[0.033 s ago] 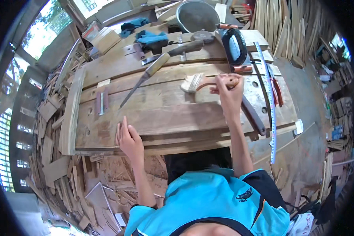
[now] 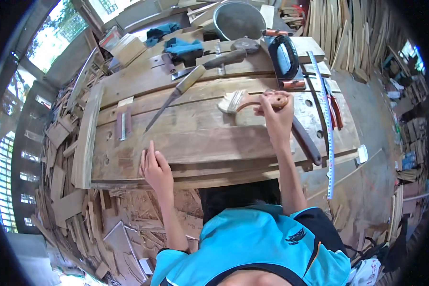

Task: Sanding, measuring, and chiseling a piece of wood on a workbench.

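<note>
1. Hands: two. Right hand [image 2: 279,107]: fingers curled snugly round the wooden handle of one paintbrush [image 2: 236,100]; pale bristle head projects left of these fingers, above the workbench [image 2: 209,145]; cannot tell whether it touches the wood.
2. Left hand [image 2: 156,167]: fingers extended, close together, at the bench's near edge; no object seen in them, palm side hidden.
3. Rasp-like tool [image 2: 188,81], one: tapered tip just beyond the left fingertips, pale handle farther off.
4. Dark tool handle [image 2: 307,143], one: just right of and nearer than the right fingers.
5. Measuring strip [image 2: 326,126], one, blue-white; red-handled pliers [image 2: 337,112], one pair: both right of the right fingers.
6. Blue cloths [image 2: 183,45], two; metal basin [image 2: 239,21], one: well beyond both hands' fingers.
</note>
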A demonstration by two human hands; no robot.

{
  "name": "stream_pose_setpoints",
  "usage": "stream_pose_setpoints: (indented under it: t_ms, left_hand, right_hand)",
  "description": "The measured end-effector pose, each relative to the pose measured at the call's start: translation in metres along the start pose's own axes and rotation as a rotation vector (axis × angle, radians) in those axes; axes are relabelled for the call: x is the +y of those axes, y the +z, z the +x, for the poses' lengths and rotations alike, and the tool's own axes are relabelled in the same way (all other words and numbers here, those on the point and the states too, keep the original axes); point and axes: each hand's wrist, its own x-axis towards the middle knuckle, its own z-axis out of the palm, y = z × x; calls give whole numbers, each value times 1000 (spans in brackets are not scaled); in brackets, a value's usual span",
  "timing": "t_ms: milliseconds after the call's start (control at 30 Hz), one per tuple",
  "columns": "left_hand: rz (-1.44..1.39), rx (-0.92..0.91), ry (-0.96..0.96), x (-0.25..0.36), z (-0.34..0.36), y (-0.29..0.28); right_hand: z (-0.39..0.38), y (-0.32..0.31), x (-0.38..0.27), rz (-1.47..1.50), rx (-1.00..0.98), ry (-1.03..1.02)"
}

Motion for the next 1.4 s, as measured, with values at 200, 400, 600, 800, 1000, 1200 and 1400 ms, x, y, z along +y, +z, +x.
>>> stream_pose_setpoints:
  t_ms: [200,400,600,800,1000,1200,1400]
  left_hand:
    - [37,-170,87,13,43,15]
    - [129,-271,233,32,86,49]
    - [260,-277,329,65,110,75]
    - [35,-139,273,53,117,100]
    - [-91,-14,259,48,120,93]
    - [-235,-183,117,-2,142,98]
    - [-258,-183,268,-10,144,102]
  right_hand:
    - [-16,-20,-13,-545,-177,-178]
    - [-28,-40,-1,-959,-402,-211]
    - [-25,-41,9,-1196,-480,-271]
    - [-12,-34,13,-1352,-398,-228]
    - [-21,-35,-11,-1170,-438,-255]
    - [-88,-38,-56,-1181,-883,-211]
    - [-92,-42,-36,-1257,-849,-295]
